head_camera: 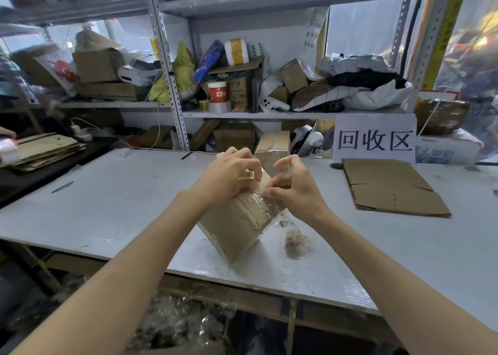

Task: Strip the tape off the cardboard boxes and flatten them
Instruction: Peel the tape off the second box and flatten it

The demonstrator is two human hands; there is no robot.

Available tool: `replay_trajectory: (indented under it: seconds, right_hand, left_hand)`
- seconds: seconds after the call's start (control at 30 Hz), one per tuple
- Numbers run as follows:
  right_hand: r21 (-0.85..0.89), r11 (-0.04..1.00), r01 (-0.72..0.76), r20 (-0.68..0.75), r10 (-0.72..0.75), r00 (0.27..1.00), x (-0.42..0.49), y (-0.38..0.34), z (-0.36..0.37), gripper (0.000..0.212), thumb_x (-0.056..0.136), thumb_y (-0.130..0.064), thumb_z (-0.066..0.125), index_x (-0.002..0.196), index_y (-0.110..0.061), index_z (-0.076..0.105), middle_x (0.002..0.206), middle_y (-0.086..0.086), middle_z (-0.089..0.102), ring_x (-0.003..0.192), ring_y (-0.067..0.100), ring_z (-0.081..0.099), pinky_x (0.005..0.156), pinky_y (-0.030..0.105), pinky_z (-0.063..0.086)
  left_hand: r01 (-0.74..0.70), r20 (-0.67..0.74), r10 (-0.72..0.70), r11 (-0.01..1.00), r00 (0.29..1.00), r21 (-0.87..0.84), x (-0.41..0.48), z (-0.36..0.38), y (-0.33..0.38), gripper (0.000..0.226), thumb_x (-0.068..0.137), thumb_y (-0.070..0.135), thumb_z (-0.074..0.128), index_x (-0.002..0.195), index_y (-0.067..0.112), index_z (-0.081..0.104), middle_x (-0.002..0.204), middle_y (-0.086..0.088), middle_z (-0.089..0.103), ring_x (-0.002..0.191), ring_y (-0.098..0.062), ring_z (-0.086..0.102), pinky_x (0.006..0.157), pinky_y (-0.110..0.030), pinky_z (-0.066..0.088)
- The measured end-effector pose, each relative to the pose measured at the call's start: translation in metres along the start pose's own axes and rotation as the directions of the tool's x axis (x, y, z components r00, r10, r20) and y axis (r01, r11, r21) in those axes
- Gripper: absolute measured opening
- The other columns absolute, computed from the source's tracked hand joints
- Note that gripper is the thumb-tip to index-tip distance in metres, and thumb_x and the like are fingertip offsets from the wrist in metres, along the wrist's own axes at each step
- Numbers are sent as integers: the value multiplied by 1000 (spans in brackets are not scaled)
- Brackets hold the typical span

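Bare forearms (129,268) reach over the white bench (107,206), where a cardboard box (231,230) stands tilted on one edge near the front. Well to its right lies flattened cardboard (390,187). The left hand (229,176) grips the box's top; the right hand (293,190) pinches its clear tape (266,206). Just beside lies crumpled tape (296,240).

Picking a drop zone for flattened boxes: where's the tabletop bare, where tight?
Bare: white tabletop left of the tilted brown cardboard box, out to the grey pen; the strip between the crumpled clear tape wad and the flat brown cardboard sheet. Tight: behind that box, where a second taped cardboard box stands.
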State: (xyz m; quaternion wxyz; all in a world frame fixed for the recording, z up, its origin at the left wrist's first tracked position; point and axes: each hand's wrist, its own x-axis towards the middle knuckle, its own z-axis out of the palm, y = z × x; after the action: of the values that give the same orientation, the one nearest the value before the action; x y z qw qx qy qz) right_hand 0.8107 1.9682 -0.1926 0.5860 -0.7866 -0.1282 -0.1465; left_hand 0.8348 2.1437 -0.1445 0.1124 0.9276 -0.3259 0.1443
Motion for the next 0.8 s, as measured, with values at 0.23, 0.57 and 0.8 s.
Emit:
replay_trajectory:
  seconds: [0.23,0.57,0.8]
  right_hand:
    - [33,996,-83,-15,84,996,8,0,2,46,68,3,79,93,-15,45,68,2,69,67,14,68,63,26,51]
    - [80,991,-103,-8,104,995,15,-4,12,40,72,10,71,87,-13,43,74,9,68,68,21,64,71,40,54]
    - [136,988,-79,-40,85,996,18,-7,18,40,72,16,65,80,-15,41,76,17,64,68,25,62,64,38,52]
  left_hand:
    - [-10,-150,-15,986,989,-168,-4,4,-1,15,87,20,73,75,27,67,88,18,52,85,-7,43,74,-42,47]
    - [172,-197,-247,927,949,-332,-8,4,-8,30,82,12,72,67,35,62,85,19,61,89,-8,56,75,-33,40]
    - [222,-184,-333,865,925,-450,-8,5,-12,16,83,17,76,72,27,68,86,15,65,92,-11,60,83,-37,46]
